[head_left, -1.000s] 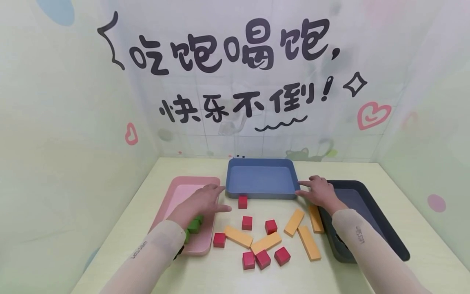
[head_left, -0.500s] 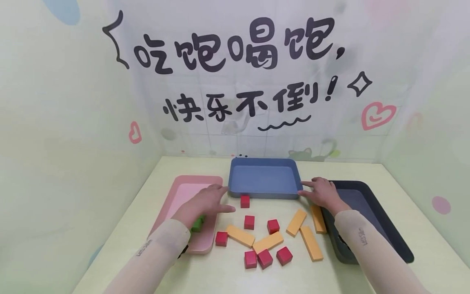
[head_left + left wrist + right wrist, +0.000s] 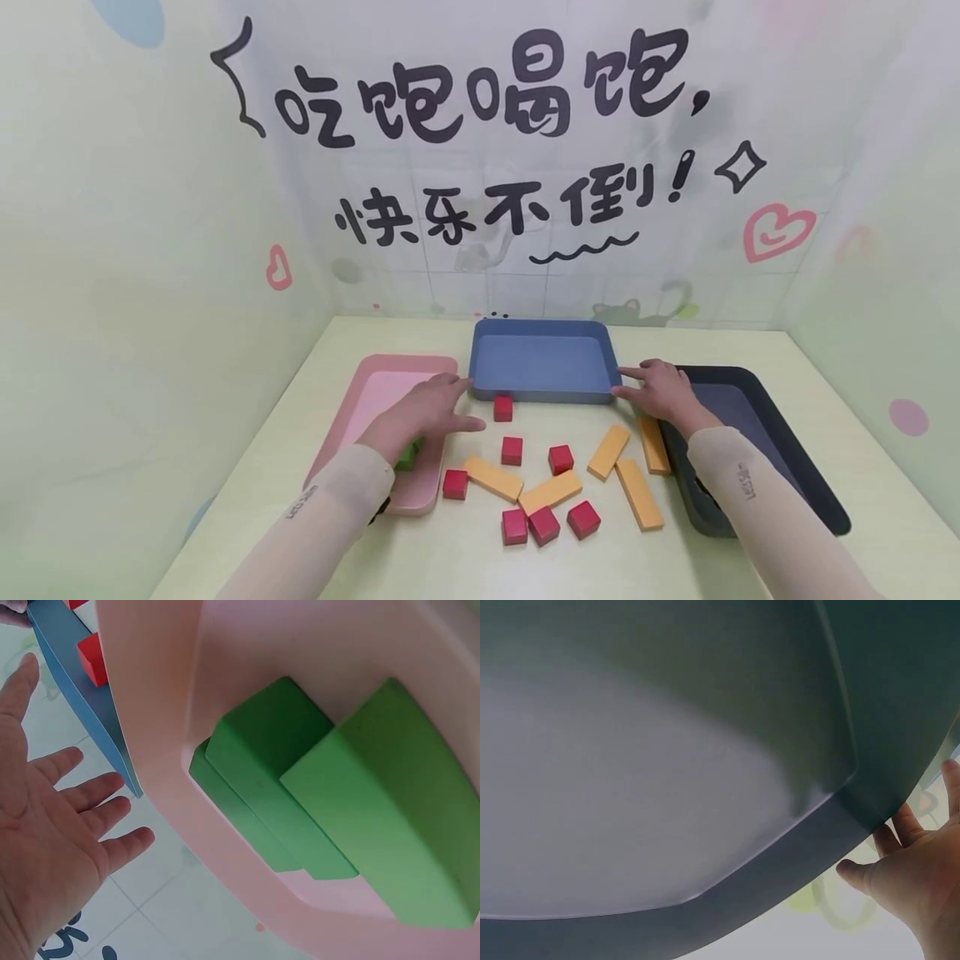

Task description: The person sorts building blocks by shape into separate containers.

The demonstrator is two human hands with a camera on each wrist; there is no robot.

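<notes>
We observe a pale tabletop (image 3: pixel 615 571) enclosed by a left wall (image 3: pixel 150 292), a right wall (image 3: pixel 885 333) and a back wall (image 3: pixel 555 292). Black lettering (image 3: pixel 517 215) is printed across the back wall.

The blue tray (image 3: pixel 540 362) sits at the rear center of the tabletop, its far edge just in front of the back wall. The pink tray (image 3: pixel 371 392) stands to its left and contains green blocks (image 3: pixel 390 810). The dark tray (image 3: pixel 723 408) stands to its right, set at an angle. Seven red cubes (image 3: pixel 512 451) and five yellow blocks (image 3: pixel 641 496) lie between the side trays.

The left hand (image 3: pixel 420 412) spans the pink tray, fingers extended and spread wide, thumb well apart. Its fingertips reach the blue tray's left edge; we cannot confirm contact from this angle. The right hand (image 3: pixel 666 389) sets an extended forefinger and thumb at the blue tray's right edge, a moderate gap between them.

We note a narrow gap between pink and blue trays, and a wider one between blue and dark trays. One red cube lies just beside the blue tray's front edge. Strips of tabletop separate both outer trays from the side walls.
</notes>
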